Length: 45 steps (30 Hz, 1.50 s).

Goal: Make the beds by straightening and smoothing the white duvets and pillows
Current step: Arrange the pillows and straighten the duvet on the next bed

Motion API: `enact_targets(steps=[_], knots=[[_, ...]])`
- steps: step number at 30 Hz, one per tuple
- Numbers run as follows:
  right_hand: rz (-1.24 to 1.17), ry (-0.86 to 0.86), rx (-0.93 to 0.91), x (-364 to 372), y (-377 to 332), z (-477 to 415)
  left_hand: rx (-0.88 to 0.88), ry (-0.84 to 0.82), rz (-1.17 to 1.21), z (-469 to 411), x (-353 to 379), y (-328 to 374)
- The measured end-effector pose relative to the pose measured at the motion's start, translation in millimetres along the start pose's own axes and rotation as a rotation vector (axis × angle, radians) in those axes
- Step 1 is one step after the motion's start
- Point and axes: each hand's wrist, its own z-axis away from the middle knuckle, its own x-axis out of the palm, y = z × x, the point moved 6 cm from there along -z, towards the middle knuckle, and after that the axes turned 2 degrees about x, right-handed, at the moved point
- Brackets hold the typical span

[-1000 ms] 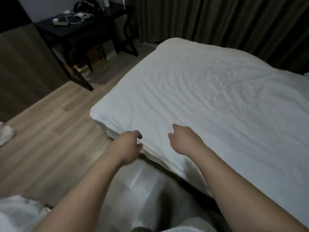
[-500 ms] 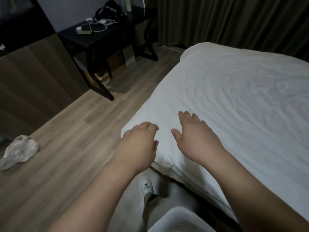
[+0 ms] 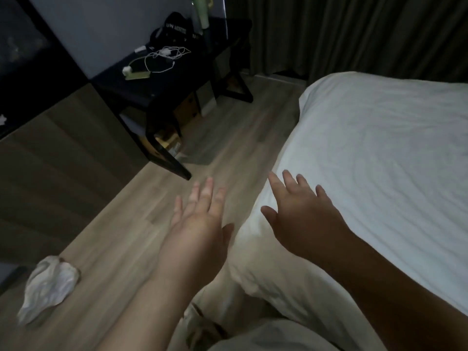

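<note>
Both hands have opened and reached forward since half a second ago: the left hand (image 3: pixel 202 224), then loosely curled at the duvet's near corner, now sits left of the bed over the wooden floor (image 3: pixel 114 249). Its fingers are straight and slightly apart, its palm faces down, and it holds nothing. The right hand (image 3: pixel 301 219) is just right of centre, over the left edge of the white duvet (image 3: pixel 379 160). Its fingers are spread and straight, pointing toward the top of the frame, and it grips nothing. Whether its palm presses the cloth or hangs just above it cannot be told.

The duvet fills the right half of the frame. Its long axis runs from the lower centre up toward the upper right, with the near corner at lower centre and the far rounded corner near the dark curtain (image 3: pixel 354 34) at the top. Soft wrinkles cross its surface.

At upper left a dark table (image 3: pixel 157 92) carries tangled white cables (image 3: pixel 162 57) and a black bag (image 3: pixel 177 26). A crumpled white cloth (image 3: pixel 48 287) lies on the floor at lower left, well apart from the bed.
</note>
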Motion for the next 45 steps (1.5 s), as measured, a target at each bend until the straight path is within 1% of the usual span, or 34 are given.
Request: enact_targets(steps=[2,5,9,12,16,19,22,26,29,33,35,40,45], knots=[[0.012,0.009,0.036,-4.9,-23.0,-33.7,0.044,0.023,-0.003,-33.4,-3.7,-31.2],[-0.043,0.028,0.107,-5.7,-54.8,-86.1,0.114,0.025,-0.052,-85.8,-11.2,-80.7],[-0.161,0.02,0.315,-10.9,-97.8,-150.4,0.259,-0.05,-0.097,-153.5,-32.8,-144.4],[-0.219,0.01,0.457,-21.9,-127.9,-187.2,0.31,-0.071,-0.086,-206.5,-59.3,-183.6],[-0.192,0.014,0.565,-35.7,-149.5,-225.4,0.381,-0.08,-0.033,-280.6,-78.5,-212.5],[-0.18,0.018,0.669,-42.4,-144.6,-253.2,0.462,-0.104,0.053,-333.4,-78.1,-210.0],[-0.192,0.056,0.763,-46.4,-130.5,-285.7,0.572,-0.143,0.102,-386.3,-71.4,-198.3],[-0.244,0.062,0.849,-48.9,-94.5,-351.8,0.69,-0.142,0.07,-472.7,-69.4,-180.5],[-0.304,0.076,0.895,-60.7,-55.7,-415.3,0.718,-0.156,0.002,-547.5,-75.2,-165.7],[-0.331,0.071,0.932,-101.8,-0.2,-498.9,0.735,-0.228,-0.097,-653.1,-95.7,-138.5],[-0.298,0.091,0.933,-125.4,25.5,-539.5,0.739,-0.245,-0.089,-705.5,-106.6,-122.1],[-0.272,0.069,0.952,-163.7,77.5,-638.1,0.767,-0.278,0.045,-822.9,-113.1,-87.4],[-0.26,0.087,1.015,-182.4,133.5,-739.3,0.865,-0.31,0.01,-947.7,-93.8,-54.2]])
